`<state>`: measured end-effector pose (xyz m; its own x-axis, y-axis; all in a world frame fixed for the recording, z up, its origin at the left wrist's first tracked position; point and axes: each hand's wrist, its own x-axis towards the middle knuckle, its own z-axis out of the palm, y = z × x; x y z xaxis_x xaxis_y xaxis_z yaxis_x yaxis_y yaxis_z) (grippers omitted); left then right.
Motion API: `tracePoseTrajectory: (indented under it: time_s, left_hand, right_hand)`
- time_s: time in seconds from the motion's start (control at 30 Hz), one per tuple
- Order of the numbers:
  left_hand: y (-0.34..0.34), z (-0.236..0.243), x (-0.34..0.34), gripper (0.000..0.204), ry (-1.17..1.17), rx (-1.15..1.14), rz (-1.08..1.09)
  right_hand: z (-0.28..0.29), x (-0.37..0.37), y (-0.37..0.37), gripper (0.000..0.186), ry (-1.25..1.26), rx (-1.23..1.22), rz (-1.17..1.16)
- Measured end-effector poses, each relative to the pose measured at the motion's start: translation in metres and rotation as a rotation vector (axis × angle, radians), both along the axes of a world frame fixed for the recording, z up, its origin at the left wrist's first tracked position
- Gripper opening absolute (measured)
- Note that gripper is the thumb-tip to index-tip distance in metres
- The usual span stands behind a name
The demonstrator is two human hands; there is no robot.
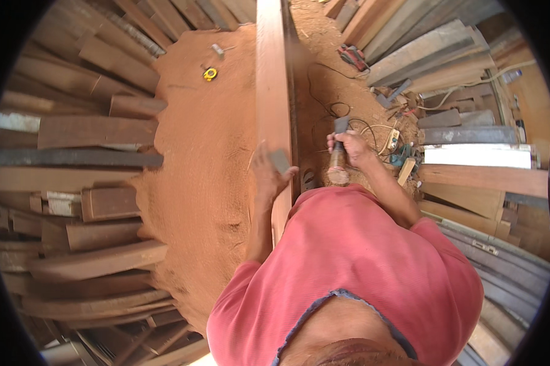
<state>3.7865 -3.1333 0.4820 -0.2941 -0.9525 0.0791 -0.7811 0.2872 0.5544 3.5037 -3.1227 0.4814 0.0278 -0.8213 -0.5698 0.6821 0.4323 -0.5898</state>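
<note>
My left hand [267,175] is on the long wooden beam [272,91], with its thumb and fingers about a small flat grey block [280,161]. Its fingers are a little blurred, and I cannot tell what the block is made of. To the right of the beam, my right hand [355,148] grips a wide chisel [337,163]. The chisel's dark flat end [341,125] points away from me, and its thick wooden handle end is toward my body. My red shirt hides the near part of the beam.
Reddish sawdust [195,152] covers the ground on the left, where a yellow tape measure [209,74] and a small hammer [218,50] lie. On the right are another hammer [394,93], loose cables [339,110] and a green power tool [401,157]. Stacked boards [98,131] line both sides.
</note>
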Motion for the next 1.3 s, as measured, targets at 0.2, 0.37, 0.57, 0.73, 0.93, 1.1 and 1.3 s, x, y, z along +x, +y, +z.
tracePoseTrajectory:
  time_s: [0.2,0.37,0.57,0.73,0.93,1.1,1.3]
  left_hand:
    - [-0.005,0.086,-0.079,0.090,0.039,-0.260,-0.632]
    - [-0.010,0.097,-0.075,0.076,0.268,-0.166,-0.702]
    - [-0.042,0.062,-0.037,0.076,0.201,0.188,-0.256]
    - [-0.049,-0.080,0.043,0.106,0.162,0.543,-0.148]
    - [0.004,-0.080,0.044,0.116,-0.167,0.592,-0.045]
    - [0.010,-0.064,0.038,0.098,-0.260,0.496,0.042]
    - [0.010,-0.069,0.037,0.091,-0.265,0.509,0.054]
  right_hand:
    - [-0.004,0.043,-0.004,0.021,0.174,-0.466,0.398]
    - [0.020,0.040,-0.022,0.022,0.320,-0.812,0.520]
    - [0.104,-0.014,-0.031,0.036,1.216,-0.745,0.657]
    - [0.332,0.023,0.033,0.074,0.385,-0.963,0.287]
    - [0.361,0.017,0.051,0.062,0.137,-1.542,0.486]
    - [0.357,0.023,0.020,0.053,-0.032,-1.663,0.636]
    - [0.346,0.013,0.005,0.042,-0.117,-1.630,0.603]
